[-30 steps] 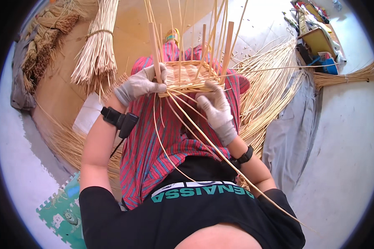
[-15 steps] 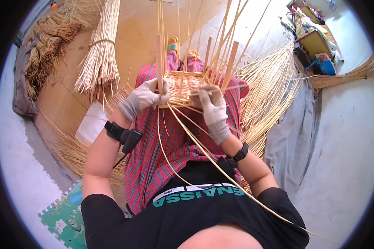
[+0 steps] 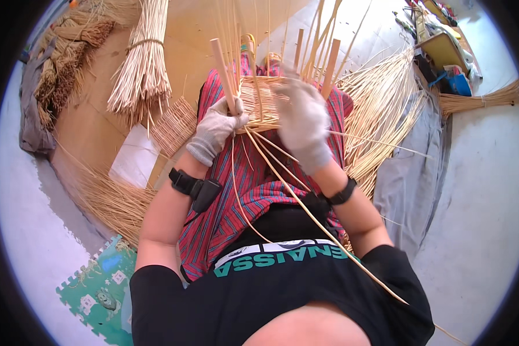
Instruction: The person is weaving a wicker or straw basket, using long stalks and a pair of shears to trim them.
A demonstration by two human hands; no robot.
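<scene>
A partly woven cane basket (image 3: 258,104) rests on my lap over a red striped cloth (image 3: 242,190). Thick wooden uprights (image 3: 223,69) and thin cane stakes rise from it. My left hand (image 3: 216,128), in a grey glove, grips the basket's near left corner at a wooden upright. My gloved right hand (image 3: 303,121) is blurred and lies over the basket's right side, closed around thin cane strands (image 3: 305,210) that trail back across my lap past my right hip.
A tied bundle of cane (image 3: 144,63) lies at the left, with a small woven mat (image 3: 176,124) beside it. Loose cane (image 3: 386,109) fans out at the right over grey cloth (image 3: 412,179). Darker fibre bundles (image 3: 69,63) sit far left. A green foam mat (image 3: 101,288) is at lower left.
My right hand has swung up from the lap onto the basket's right side, pulling the strands. My left hand has stayed at the basket's left corner. The view has tilted slightly.
</scene>
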